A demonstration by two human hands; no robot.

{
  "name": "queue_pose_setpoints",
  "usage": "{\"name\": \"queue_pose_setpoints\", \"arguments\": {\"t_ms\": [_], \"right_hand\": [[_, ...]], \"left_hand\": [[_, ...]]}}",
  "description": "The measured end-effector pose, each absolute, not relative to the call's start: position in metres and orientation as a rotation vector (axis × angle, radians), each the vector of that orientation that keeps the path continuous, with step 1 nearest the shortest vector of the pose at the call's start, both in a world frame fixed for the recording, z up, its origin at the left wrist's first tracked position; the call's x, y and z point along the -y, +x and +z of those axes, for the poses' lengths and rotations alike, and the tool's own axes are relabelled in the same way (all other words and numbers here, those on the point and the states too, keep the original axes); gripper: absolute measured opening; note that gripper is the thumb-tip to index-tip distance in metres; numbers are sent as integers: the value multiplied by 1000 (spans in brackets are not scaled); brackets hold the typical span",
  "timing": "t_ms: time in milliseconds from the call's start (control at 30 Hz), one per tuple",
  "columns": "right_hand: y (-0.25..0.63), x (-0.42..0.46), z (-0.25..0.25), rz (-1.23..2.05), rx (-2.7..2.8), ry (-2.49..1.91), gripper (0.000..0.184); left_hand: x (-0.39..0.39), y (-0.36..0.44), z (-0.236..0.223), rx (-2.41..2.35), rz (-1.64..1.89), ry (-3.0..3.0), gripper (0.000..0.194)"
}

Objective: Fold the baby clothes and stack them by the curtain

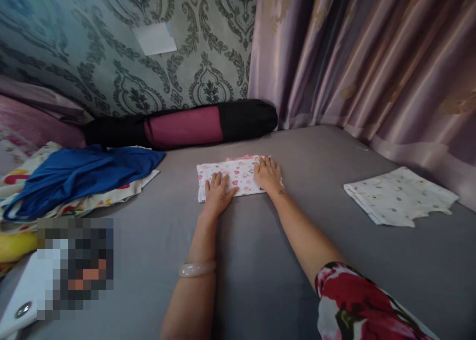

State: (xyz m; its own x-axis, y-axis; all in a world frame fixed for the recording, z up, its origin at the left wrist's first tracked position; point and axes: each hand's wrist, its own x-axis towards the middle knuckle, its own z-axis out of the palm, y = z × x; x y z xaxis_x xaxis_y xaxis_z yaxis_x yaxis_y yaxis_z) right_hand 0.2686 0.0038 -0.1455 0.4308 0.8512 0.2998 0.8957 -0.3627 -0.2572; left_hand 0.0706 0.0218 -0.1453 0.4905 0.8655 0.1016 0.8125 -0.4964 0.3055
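A folded white cloth garment (241, 178) printed with pink hearts and small figures lies flat in front of me, with a strip of pink trim along its far edge. My left hand (218, 192) rests on its near left part, fingers spread. On the right end of the garment lies my right hand (268, 174), palm down with the fingers stretched out. Neither hand grips anything; both press flat on the fabric. A pale bangle (197, 269) circles my left wrist.
The grey bed sheet (260, 260) spreads beneath everything. Right of me lies a folded white printed garment (399, 195). Blue cloth (85, 174) is piled on patterned fabric at left, near a white device (35, 285). A long black and maroon bag (186, 126) lies along the wall beside the curtain (316, 57).
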Motion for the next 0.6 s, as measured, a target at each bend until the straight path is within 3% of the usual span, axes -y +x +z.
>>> {"name": "queue_pose_setpoints", "arguments": {"t_ms": [233, 600], "right_hand": [[277, -2, -143, -253, 1191, -2305, 56], [280, 0, -149, -282, 1423, -2250, 48]], "left_hand": [[-23, 70, -145, -1441, 417, 2499, 51], [-21, 69, -143, -1645, 355, 2468, 55]]}}
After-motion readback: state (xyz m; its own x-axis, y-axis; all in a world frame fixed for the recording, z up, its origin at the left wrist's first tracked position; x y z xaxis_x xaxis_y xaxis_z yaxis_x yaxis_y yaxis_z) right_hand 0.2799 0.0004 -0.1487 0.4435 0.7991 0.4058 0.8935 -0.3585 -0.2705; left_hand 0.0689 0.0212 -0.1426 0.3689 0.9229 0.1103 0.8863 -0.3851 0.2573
